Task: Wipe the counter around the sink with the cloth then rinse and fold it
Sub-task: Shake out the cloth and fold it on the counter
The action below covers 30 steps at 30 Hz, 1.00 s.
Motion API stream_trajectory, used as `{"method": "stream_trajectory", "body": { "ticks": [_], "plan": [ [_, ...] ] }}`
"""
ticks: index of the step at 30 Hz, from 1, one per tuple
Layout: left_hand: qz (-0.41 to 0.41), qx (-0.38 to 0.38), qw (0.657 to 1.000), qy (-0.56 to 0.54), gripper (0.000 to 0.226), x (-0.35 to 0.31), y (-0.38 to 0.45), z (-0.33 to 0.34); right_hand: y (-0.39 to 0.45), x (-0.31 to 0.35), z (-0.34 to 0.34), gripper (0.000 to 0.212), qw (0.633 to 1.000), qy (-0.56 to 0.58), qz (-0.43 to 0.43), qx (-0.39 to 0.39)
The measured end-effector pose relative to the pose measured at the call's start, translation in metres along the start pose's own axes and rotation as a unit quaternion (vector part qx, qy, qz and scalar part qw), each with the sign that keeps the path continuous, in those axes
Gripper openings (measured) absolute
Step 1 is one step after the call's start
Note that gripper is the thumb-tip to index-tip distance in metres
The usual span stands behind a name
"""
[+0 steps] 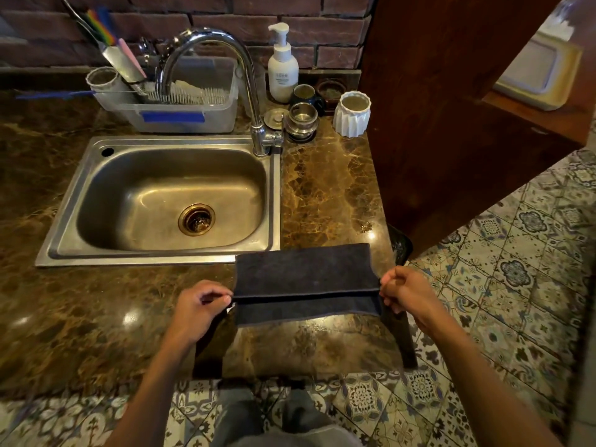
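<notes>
**tile_fan:** so what are we looking at here, biggest stuff first?

**sinkwatcher:** we've got the brown marbled stone counter [325, 188] filling most of the view, glossy with a few light reflections on it. Set into it is the rectangular stainless steel sink [161, 253], with a brass-coloured round drain [196, 219] in the bottom. No water that we can see coming out of the curved chrome faucet [213, 59], which stands at the sink's back right corner.

**tile_fan:** and the cloth?

**sinkwatcher:** the dark grey rectangular cloth [306, 269] is on the counter just off the sink's front right corner, its far left corner overlapping the sink rim. It's folded over, with a lower layer sticking out along the near side below the fold line. Our left hand [200, 306] is pinched shut on the cloth's left end right at that fold, and our right hand [404, 290] is pinched on the right end the same way, so the cloth is stretched flat between them.

**tile_fan:** anything smaller at the back?

**sinkwatcher:** behind the sink there's a clear plastic tub with a strip of blue tape [174, 117], holding brushes. Right of the faucet we see a white pump soap bottle [283, 69], a white ribbed ceramic cup [352, 114] and a small steel cup [302, 117].
</notes>
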State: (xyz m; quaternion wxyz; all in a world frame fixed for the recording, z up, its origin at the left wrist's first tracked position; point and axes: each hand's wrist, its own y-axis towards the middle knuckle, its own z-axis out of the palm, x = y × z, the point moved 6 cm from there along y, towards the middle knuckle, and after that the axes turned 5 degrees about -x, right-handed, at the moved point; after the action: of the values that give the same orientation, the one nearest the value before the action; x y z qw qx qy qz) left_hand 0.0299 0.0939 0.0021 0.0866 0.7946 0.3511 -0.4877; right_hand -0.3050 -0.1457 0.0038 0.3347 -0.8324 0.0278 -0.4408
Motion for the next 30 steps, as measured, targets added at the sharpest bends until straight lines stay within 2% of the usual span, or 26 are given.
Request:
{"method": "stream_trajectory", "body": {
  "ticks": [4, 10, 14, 16, 17, 18, 20, 21, 23, 25, 27, 30],
  "plan": [
    [0.001, 0.022, 0.998, 0.051, 0.024, 0.014, -0.014, 0.010, -0.007, -0.019, 0.000, 0.010, 0.998, -0.058, -0.008, -0.001],
    [-0.008, 0.041, 0.993, 0.106, 0.023, 0.026, -0.025, 0.016, -0.017, -0.036, 0.008, 0.021, 0.987, -0.156, -0.040, -0.006],
    [-0.027, 0.085, 0.981, 0.175, 0.033, 0.033, -0.022, 0.018, -0.017, -0.044, 0.011, 0.017, 0.963, -0.266, -0.034, 0.015],
    [-0.021, 0.082, 0.975, 0.206, 0.030, 0.023, -0.016, 0.020, -0.016, -0.032, 0.015, 0.008, 0.919, -0.388, -0.062, -0.010],
    [-0.011, 0.065, 0.977, 0.204, 0.025, 0.011, -0.011, 0.023, -0.015, -0.018, 0.019, 0.017, 0.888, -0.441, -0.115, -0.054],
    [0.007, 0.039, 0.979, 0.199, 0.026, -0.004, -0.006, 0.031, -0.018, 0.001, 0.030, 0.025, 0.873, -0.436, -0.192, -0.104],
    [0.083, 0.005, 0.973, 0.217, 0.038, -0.032, 0.006, 0.057, -0.023, 0.032, 0.064, 0.037, 0.887, -0.346, -0.276, -0.136],
    [0.132, 0.007, 0.960, 0.247, 0.046, -0.041, 0.012, 0.073, -0.019, 0.037, 0.085, 0.044, 0.893, -0.329, -0.281, -0.124],
    [0.220, 0.032, 0.918, 0.329, 0.061, -0.038, 0.019, 0.101, -0.006, 0.029, 0.120, 0.058, 0.889, -0.369, -0.255, -0.096],
    [0.236, 0.069, 0.884, 0.398, 0.070, -0.017, 0.023, 0.111, 0.008, 0.014, 0.127, 0.065, 0.869, -0.428, -0.230, -0.100],
    [0.212, 0.070, 0.878, 0.424, 0.075, 0.000, 0.019, 0.109, 0.019, 0.003, 0.120, 0.066, 0.847, -0.463, -0.236, -0.113],
    [0.182, 0.019, 0.897, 0.403, 0.074, 0.002, -0.003, 0.114, 0.038, 0.004, 0.110, 0.064, 0.822, -0.490, -0.270, -0.104]
  ]
}}
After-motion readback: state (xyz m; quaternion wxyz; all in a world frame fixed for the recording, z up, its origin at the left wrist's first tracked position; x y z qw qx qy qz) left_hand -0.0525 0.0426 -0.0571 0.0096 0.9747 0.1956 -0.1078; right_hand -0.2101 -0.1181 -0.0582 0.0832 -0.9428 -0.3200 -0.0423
